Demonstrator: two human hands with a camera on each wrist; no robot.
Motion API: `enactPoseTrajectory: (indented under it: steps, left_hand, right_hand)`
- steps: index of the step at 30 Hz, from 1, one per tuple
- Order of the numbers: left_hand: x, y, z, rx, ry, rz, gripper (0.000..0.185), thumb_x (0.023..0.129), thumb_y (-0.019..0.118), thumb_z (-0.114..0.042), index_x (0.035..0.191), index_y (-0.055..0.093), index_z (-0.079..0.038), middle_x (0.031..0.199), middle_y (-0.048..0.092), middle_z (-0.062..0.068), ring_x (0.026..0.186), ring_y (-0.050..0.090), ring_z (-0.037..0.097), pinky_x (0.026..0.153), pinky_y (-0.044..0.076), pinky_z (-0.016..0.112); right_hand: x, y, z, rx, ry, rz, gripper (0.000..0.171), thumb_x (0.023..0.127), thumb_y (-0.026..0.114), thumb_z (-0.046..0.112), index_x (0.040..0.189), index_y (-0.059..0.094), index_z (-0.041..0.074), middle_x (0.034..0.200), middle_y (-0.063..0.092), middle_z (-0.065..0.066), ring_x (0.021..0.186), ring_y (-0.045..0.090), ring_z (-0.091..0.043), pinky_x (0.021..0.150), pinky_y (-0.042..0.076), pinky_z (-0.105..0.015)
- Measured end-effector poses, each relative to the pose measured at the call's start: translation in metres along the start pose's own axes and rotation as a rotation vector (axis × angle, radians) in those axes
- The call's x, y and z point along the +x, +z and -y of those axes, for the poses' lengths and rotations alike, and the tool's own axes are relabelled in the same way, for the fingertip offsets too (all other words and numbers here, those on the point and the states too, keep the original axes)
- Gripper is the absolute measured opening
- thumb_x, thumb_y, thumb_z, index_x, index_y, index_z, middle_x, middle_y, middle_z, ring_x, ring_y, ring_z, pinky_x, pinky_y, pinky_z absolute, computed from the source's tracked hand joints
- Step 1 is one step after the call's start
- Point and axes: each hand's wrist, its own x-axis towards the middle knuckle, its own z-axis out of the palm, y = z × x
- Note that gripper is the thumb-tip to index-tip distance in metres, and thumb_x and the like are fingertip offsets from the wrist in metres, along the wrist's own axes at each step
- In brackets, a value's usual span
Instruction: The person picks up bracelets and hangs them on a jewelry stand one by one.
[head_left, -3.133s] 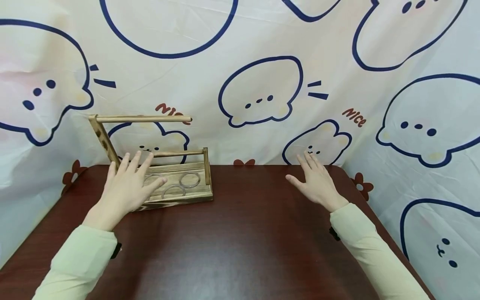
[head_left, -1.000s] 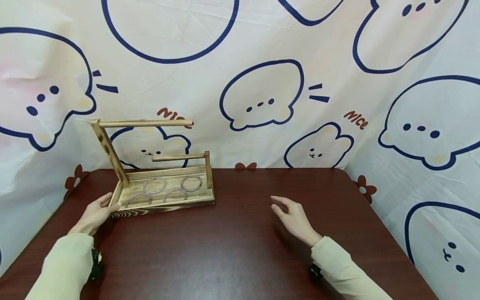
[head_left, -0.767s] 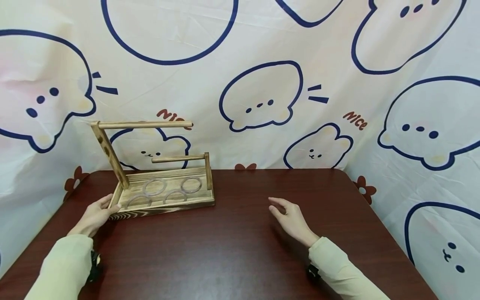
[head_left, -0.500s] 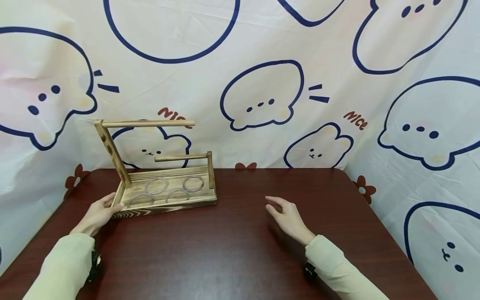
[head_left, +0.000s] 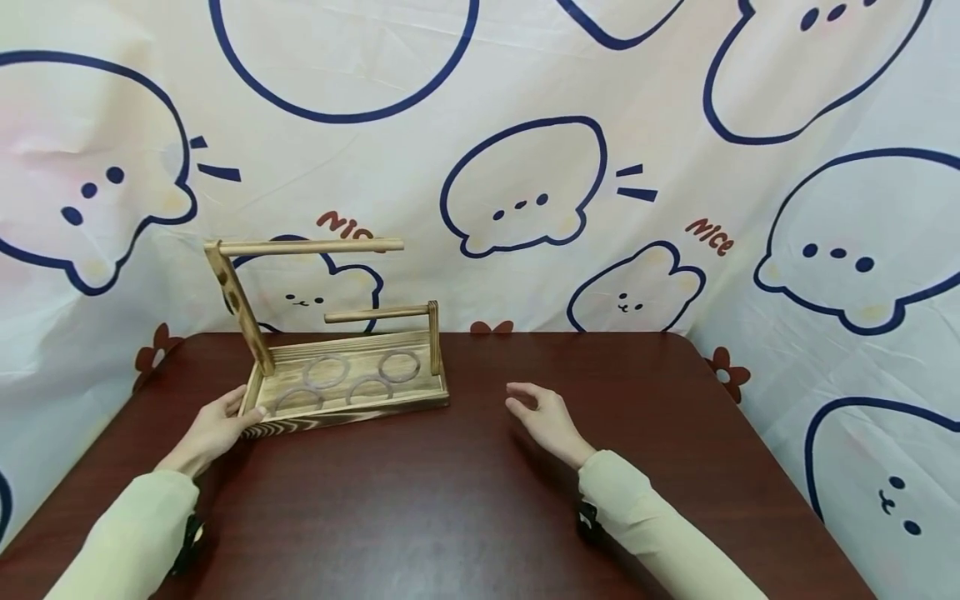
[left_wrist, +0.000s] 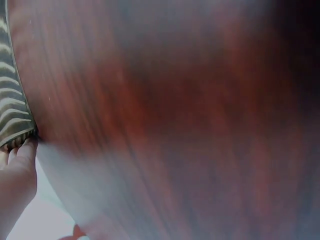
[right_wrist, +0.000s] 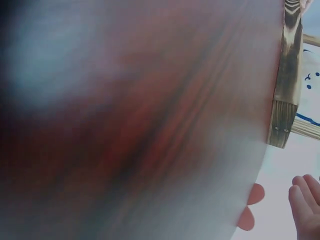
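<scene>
A wooden rack [head_left: 345, 412] stands at the left back of the table. It has a shallow tray base, a tall post on the left and a short one on the right, each bearing a horizontal bar. My left hand [head_left: 210, 429] grips its left end, thumb over the rim; in the left wrist view the fingers lie against the dark-grained end wall [left_wrist: 12, 105]. My right hand [head_left: 551, 423] holds nothing, its fingers loosely bent, a short way right of the rack. In the right wrist view those fingertips [right_wrist: 297, 200] are apart from the rack's near corner [right_wrist: 282, 122].
Several thin ring outlines [head_left: 399, 382] show on the tray floor. The dark red-brown table [head_left: 420, 500] has a glossy surface. Behind it and at both sides hangs a white cloth [head_left: 525, 283] with cartoon outlines, close to the table's back edge.
My left hand came down from above the rack onto its left end, and the rack has shifted slightly right with it. My right hand has lowered and moved left towards the rack.
</scene>
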Motion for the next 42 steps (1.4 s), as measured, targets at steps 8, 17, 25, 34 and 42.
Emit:
enactPoseTrajectory:
  steps: [8, 17, 25, 34, 42]
  left_hand:
    - [-0.002, 0.004, -0.002, 0.002, 0.017, 0.016, 0.083, 0.096, 0.042, -0.04, 0.141, -0.003, 0.012, 0.143, 0.005, 0.038, 0.129, 0.015, 0.054, 0.1, 0.025, 0.061]
    - [-0.002, -0.014, 0.001, 0.019, -0.005, 0.08, 0.095, 0.091, 0.052, -0.044, 0.142, -0.007, 0.01, 0.144, 0.0, 0.037, 0.13, 0.01, 0.053, 0.099, 0.022, 0.064]
    - [-0.001, -0.016, 0.003, -0.008, -0.006, 0.106, 0.094, 0.091, 0.054, -0.04, 0.142, -0.007, 0.009, 0.145, -0.001, 0.036, 0.131, 0.006, 0.053, 0.099, 0.019, 0.066]
    - [0.003, -0.01, 0.002, -0.03, -0.003, 0.121, 0.096, 0.089, 0.057, -0.04, 0.143, -0.007, 0.008, 0.145, 0.0, 0.036, 0.131, 0.007, 0.053, 0.099, 0.021, 0.064]
    - [0.004, -0.01, 0.003, -0.025, 0.004, 0.131, 0.097, 0.089, 0.058, -0.039, 0.142, -0.008, 0.007, 0.145, 0.002, 0.036, 0.13, 0.012, 0.054, 0.099, 0.025, 0.062]
  right_hand:
    - [0.032, 0.014, 0.001, 0.059, 0.033, 0.068, 0.039, 0.089, 0.06, 0.025, 0.127, 0.056, 0.014, 0.124, 0.059, -0.004, 0.115, 0.054, -0.022, 0.092, 0.046, -0.04]
    - [0.072, 0.038, 0.013, 0.094, 0.016, 0.168, 0.057, 0.088, 0.062, 0.025, 0.139, 0.04, 0.012, 0.141, 0.042, -0.007, 0.128, 0.043, -0.024, 0.099, 0.041, -0.04]
    - [0.088, 0.07, 0.023, 0.091, 0.066, 0.264, 0.078, 0.086, 0.063, 0.033, 0.147, 0.02, 0.012, 0.15, 0.025, -0.009, 0.137, 0.027, -0.024, 0.105, 0.033, -0.043]
    - [0.093, 0.089, 0.024, 0.013, 0.123, 0.299, 0.085, 0.084, 0.065, 0.034, 0.148, 0.015, 0.007, 0.152, 0.019, -0.01, 0.139, 0.02, -0.026, 0.107, 0.029, -0.044]
    - [0.094, 0.094, 0.02, 0.028, 0.105, 0.314, 0.084, 0.084, 0.066, 0.032, 0.147, 0.016, 0.007, 0.153, 0.017, -0.009, 0.139, 0.017, -0.026, 0.107, 0.029, -0.044]
